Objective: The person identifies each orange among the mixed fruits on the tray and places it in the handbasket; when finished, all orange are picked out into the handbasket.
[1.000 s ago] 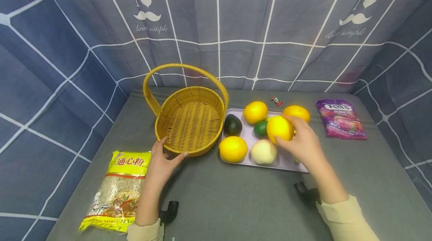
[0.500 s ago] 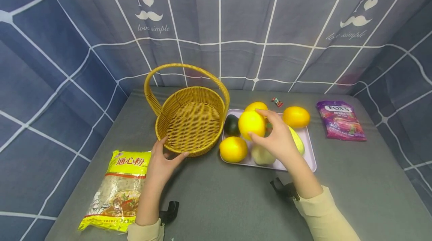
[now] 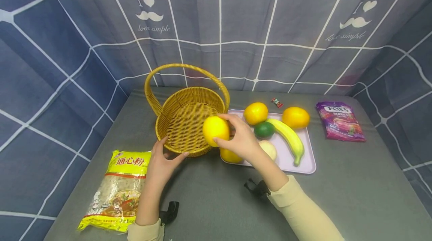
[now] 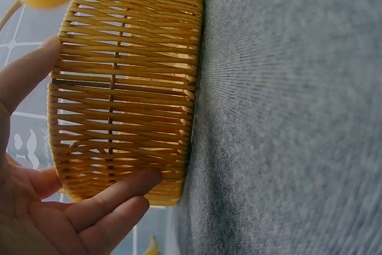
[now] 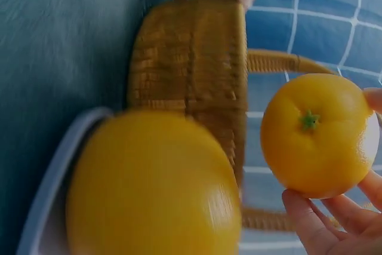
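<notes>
My right hand (image 3: 244,139) holds an orange (image 3: 216,131) over the right rim of the yellow wicker basket (image 3: 192,117). In the right wrist view, fingertips and thumb wrap the orange (image 5: 316,135), whose green stem mark shows. My left hand (image 3: 162,166) grips the basket's near-left rim; in the left wrist view the thumb touches the rim and fingers (image 4: 119,198) lie against the woven wall. The basket has nothing in it, and its handle stands up. Beside it, a yellow fruit (image 3: 230,156) on the pale purple tray (image 3: 287,164) is partly hidden by my right hand.
On the tray lie a banana (image 3: 290,139), a green fruit (image 3: 264,130), a cream round fruit (image 3: 269,149) and two orange-yellow fruits along the back edge. A purple candy bag (image 3: 341,121), a small wrapped candy (image 3: 277,102) and a yellow noodle packet (image 3: 118,192) surround them.
My right hand has carried the orange leftward from above the tray to the basket's rim, uncovering the banana and green fruit. My left hand stays on the basket.
</notes>
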{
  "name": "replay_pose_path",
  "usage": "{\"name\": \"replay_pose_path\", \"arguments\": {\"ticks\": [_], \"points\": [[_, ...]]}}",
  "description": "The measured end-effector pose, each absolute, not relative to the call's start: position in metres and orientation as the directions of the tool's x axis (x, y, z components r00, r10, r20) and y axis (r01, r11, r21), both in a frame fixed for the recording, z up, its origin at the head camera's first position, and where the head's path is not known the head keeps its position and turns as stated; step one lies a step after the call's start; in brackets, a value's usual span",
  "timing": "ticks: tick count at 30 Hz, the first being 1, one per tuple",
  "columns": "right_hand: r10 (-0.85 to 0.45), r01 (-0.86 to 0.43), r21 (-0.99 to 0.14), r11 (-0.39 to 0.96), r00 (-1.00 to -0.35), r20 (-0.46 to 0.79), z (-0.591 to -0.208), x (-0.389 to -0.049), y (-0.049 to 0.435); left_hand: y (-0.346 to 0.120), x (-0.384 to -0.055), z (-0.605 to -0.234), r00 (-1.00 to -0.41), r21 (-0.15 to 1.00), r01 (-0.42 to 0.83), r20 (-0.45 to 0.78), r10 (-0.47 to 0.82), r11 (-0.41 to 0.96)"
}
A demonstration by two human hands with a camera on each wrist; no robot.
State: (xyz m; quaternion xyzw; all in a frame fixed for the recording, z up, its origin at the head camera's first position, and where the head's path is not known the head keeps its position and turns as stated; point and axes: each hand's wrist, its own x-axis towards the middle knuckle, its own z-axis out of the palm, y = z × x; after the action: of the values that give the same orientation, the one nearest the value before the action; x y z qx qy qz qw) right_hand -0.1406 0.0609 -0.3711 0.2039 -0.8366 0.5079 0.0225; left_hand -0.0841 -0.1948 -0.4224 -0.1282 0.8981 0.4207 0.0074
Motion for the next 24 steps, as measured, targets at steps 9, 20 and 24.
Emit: {"name": "replay_pose_path", "arguments": {"ticks": [9, 20, 24], "points": [[-0.382, -0.379, -0.855, 0.353, -0.893, 0.238, -0.387, -0.162, 0.013, -0.196, -0.086, -0.425, -0.968, 0.747, -0.224, -0.098, -0.229, 0.626], [-0.489, -0.359, -0.812, 0.461, -0.866, 0.105, -0.404, -0.182, -0.034, -0.196, -0.085, -0.429, -0.971, 0.762, -0.203, -0.077, -0.225, 0.614], [-0.536, -0.418, -0.746, 0.517, -0.839, 0.099, -0.406, -0.184, -0.04, -0.196, -0.085, -0.43, -0.973, 0.769, -0.193, -0.071, -0.219, 0.609]]}}
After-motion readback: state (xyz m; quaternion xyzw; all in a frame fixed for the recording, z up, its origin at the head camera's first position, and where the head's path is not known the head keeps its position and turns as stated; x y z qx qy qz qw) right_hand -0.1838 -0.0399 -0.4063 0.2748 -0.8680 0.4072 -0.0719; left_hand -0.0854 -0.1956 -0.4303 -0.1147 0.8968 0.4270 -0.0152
